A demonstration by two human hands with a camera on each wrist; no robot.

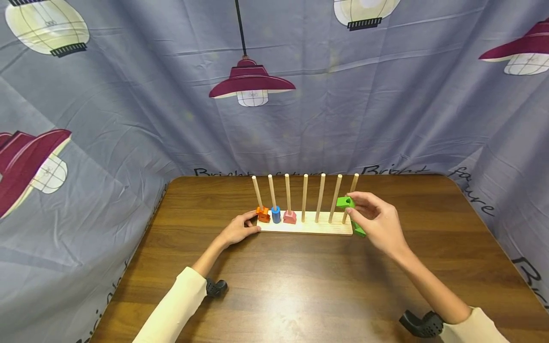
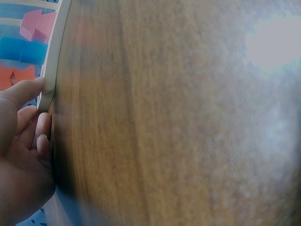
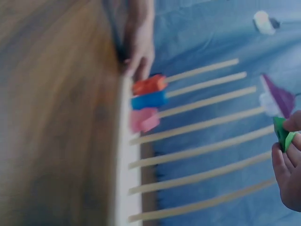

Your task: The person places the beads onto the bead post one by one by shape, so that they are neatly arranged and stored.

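Left hand (image 1: 240,230) rested with relaxed fingers against the left end of the peg board (image 1: 305,228) on the tabletop (image 1: 300,286); right hand (image 1: 377,221) pinched a green block (image 1: 345,202) beside the rightmost peg (image 1: 350,197), above the board's right end; orange (image 1: 263,214), blue (image 1: 276,214) and pink (image 1: 289,216) blocks sat on the first three pegs

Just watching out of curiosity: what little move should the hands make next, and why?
Probably lift the green block over the top of a bare peg and line up its hole. The right hand pinches it beside the pegs, below their tips, while the left hand touches the base.
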